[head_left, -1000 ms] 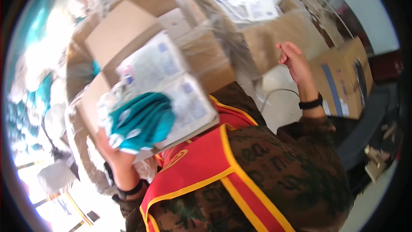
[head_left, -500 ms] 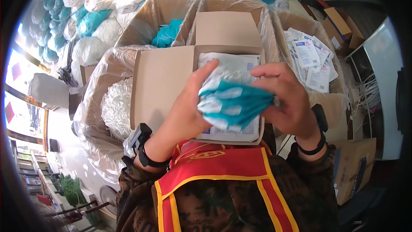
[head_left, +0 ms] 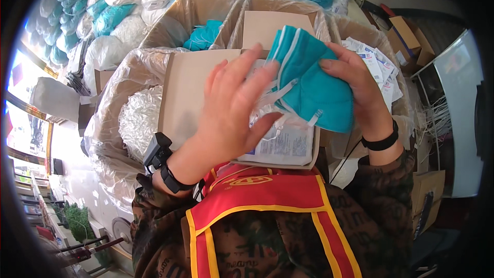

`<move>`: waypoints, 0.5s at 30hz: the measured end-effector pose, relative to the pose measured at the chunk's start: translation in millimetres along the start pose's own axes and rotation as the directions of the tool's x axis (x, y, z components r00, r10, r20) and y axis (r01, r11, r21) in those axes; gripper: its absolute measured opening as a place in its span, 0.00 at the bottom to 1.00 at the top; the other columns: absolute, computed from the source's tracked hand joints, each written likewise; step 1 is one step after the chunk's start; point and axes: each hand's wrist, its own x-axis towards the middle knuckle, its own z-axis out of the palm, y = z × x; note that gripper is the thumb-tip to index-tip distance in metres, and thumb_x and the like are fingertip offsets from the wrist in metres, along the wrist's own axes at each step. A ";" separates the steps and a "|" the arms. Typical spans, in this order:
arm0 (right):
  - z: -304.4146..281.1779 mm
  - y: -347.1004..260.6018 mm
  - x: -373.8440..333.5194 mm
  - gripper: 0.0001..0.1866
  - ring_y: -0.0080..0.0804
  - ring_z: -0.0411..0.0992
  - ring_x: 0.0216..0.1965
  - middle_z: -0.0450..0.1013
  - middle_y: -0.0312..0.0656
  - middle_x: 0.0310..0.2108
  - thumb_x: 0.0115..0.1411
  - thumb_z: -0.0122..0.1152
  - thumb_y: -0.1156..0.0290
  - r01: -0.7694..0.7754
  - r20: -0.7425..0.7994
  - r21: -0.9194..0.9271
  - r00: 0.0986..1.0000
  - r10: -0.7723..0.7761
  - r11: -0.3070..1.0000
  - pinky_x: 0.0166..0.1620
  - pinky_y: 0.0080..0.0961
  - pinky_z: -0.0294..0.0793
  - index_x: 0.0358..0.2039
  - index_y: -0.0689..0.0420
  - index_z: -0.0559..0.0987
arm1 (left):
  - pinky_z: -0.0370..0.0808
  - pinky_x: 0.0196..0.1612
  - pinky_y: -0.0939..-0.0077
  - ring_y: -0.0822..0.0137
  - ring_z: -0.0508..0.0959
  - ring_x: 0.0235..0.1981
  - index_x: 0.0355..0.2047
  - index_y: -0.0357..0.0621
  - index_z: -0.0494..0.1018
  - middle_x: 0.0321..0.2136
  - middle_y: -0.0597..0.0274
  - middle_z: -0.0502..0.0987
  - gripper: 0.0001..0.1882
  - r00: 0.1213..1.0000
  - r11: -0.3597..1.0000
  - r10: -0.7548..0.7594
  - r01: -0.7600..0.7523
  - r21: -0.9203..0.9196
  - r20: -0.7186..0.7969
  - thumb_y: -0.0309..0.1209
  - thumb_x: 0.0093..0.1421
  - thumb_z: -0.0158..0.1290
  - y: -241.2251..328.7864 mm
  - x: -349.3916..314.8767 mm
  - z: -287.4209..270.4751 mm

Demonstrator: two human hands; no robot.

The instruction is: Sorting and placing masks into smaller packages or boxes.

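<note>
My right hand (head_left: 363,85) grips a small stack of folded teal face masks (head_left: 321,90) by its right edge, thumb on top. White ear loops hang from the masks' left side. My left hand (head_left: 229,105) is spread beside that side, its fingertips blurred; whether they touch the loops I cannot tell. Below both hands lies an open cardboard box (head_left: 198,85) with its lid flaps folded out. Flat white printed packets (head_left: 288,144) fill it, partly hidden by the masks and my left hand.
Plastic-lined cartons stand around the box: one with a white strap bundle (head_left: 140,118), one with teal masks (head_left: 203,36), one with loose white packets (head_left: 383,69). Bagged white and teal goods (head_left: 110,20) pile up at the far left. An open brown carton (head_left: 411,36) sits at the far right.
The mask stack, earlier bunched end-on between both hands, has been lifted and turned so its flat teal face shows. My left hand has come off it and spread its fingers.
</note>
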 end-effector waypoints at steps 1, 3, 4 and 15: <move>1.4 1.9 2.4 0.24 0.26 0.75 0.42 0.74 0.43 0.45 0.58 0.58 0.66 0.001 -0.002 0.003 1.000 -0.001 1.000 0.46 0.20 0.75 0.53 0.66 0.70 | 0.61 0.59 0.57 0.51 0.70 0.55 0.58 0.45 0.64 0.52 0.50 0.72 0.33 1.000 1.000 0.002 -0.002 -0.001 0.003 0.22 0.49 0.58 3.0 1.5 0.5; 4.6 6.4 5.6 0.25 0.26 0.75 0.43 0.74 0.43 0.45 0.58 0.58 0.66 -0.094 0.088 0.090 0.992 0.086 0.991 0.46 0.21 0.75 0.53 0.66 0.70 | 0.52 0.63 0.54 0.52 0.66 0.59 0.51 0.47 0.72 0.53 0.53 0.71 0.27 0.972 0.928 0.175 -0.215 0.303 0.154 0.28 0.47 0.58 10.5 4.1 -1.3; 8.3 8.5 5.0 0.25 0.26 0.75 0.43 0.74 0.43 0.45 0.58 0.58 0.66 -0.094 0.087 0.092 0.993 0.086 0.991 0.46 0.21 0.75 0.53 0.66 0.70 | 0.52 0.63 0.54 0.52 0.66 0.59 0.51 0.47 0.72 0.53 0.53 0.71 0.27 0.972 0.928 0.176 -0.217 0.302 0.156 0.28 0.47 0.58 8.6 4.5 -0.2; -9.8 93.8 -26.7 0.24 0.27 0.70 0.48 0.70 0.40 0.52 0.65 0.52 0.65 -0.049 0.130 0.120 0.991 0.033 0.992 0.54 0.26 0.68 0.58 0.64 0.66 | 0.70 0.47 0.58 0.52 0.74 0.41 0.36 0.39 0.72 0.37 0.55 0.73 0.18 0.933 0.940 0.204 -0.271 0.206 0.296 0.24 0.41 0.57 -18.7 24.7 -12.7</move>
